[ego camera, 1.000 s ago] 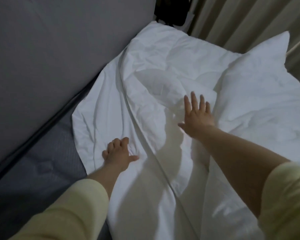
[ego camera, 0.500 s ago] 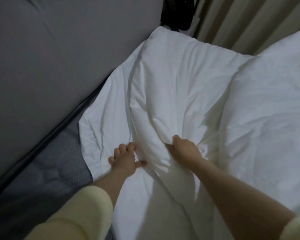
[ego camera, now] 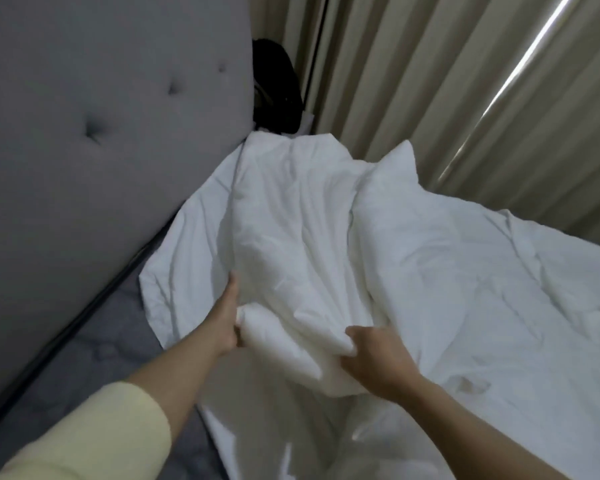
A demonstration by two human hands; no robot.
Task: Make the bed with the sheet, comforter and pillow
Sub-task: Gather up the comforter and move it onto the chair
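1. Two hands grip one bunched fold of the white comforter [ego camera: 326,244] and hold it raised off the bed.
2. At the fold's left end, the left hand [ego camera: 222,320] has its fingers behind the cloth and its thumb in front, clenched on it.
3. At the right end, the right hand [ego camera: 374,358] has its fingers curled over the fold's top, grasping it.
4. Most of the comforter lies rumpled across the bed, reaching from the grey tufted headboard [ego camera: 101,150] on the left to the beige curtains [ego camera: 447,98] on the right.
5. A flat white layer [ego camera: 177,271] lies under the raised fold; whether it is the sheet or part of the comforter I cannot tell.
6. Bare grey mattress [ego camera: 94,351] shows at lower left, beside the pale yellow sleeve [ego camera: 94,434].
7. Something dark [ego camera: 274,81] sits in the corner between headboard and curtains, too dim to identify.
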